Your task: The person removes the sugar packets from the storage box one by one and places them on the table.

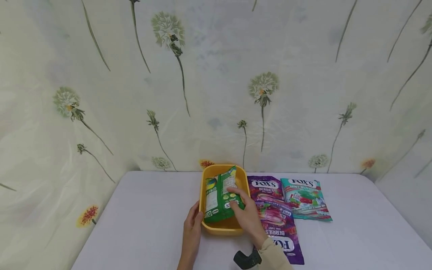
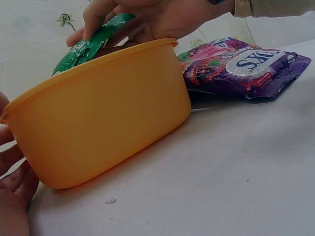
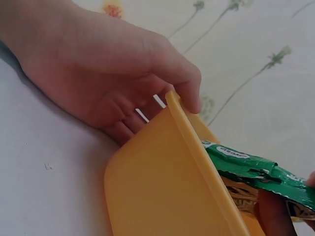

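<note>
A yellow plastic tub (image 1: 224, 231) stands on the table, and a green candy bag (image 1: 214, 200) lies tilted inside it. My left hand (image 1: 192, 232) holds the tub's left side; in the right wrist view its thumb hooks over the rim with the fingers along the outer wall. At the tub's right side, my right hand (image 1: 248, 215) grips the near right edge of the green bag, thumb on top and fingers reaching underneath. The left wrist view shows the bag's green edge (image 2: 91, 46) above the tub's rim, its lower part hidden by the wall.
Two purple berry candy bags (image 1: 280, 232) overlap just right of the tub, partly under my right forearm. A teal mint candy bag (image 1: 305, 198) lies beside them. Behind the white table (image 1: 152, 221) hangs a flower-patterned curtain (image 1: 216, 93).
</note>
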`<act>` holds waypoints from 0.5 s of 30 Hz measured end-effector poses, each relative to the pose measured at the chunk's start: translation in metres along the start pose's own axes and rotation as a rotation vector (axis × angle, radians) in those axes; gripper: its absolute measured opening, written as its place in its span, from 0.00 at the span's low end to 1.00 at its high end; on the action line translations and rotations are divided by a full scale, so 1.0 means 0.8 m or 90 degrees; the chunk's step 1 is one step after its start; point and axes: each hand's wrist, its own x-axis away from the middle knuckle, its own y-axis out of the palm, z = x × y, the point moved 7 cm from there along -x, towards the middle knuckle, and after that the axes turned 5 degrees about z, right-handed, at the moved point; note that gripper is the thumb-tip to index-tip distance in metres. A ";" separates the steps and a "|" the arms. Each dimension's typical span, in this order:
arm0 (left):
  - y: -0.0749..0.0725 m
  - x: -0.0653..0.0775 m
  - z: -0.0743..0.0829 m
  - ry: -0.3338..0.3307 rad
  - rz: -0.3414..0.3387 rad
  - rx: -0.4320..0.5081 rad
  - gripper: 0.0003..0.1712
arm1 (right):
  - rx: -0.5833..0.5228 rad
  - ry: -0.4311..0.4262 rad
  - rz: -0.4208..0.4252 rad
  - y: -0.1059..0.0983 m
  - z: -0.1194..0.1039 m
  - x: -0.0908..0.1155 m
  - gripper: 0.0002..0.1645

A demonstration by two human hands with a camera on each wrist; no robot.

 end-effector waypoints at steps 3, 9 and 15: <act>0.001 0.000 0.000 -0.005 0.000 0.003 0.27 | -0.006 0.004 0.007 -0.002 -0.001 0.000 0.21; 0.001 -0.001 -0.001 -0.006 0.001 0.003 0.27 | -0.026 0.011 0.006 -0.006 -0.002 0.001 0.22; 0.001 0.000 -0.001 -0.002 0.003 0.000 0.25 | -0.033 0.004 0.011 -0.013 -0.001 0.000 0.22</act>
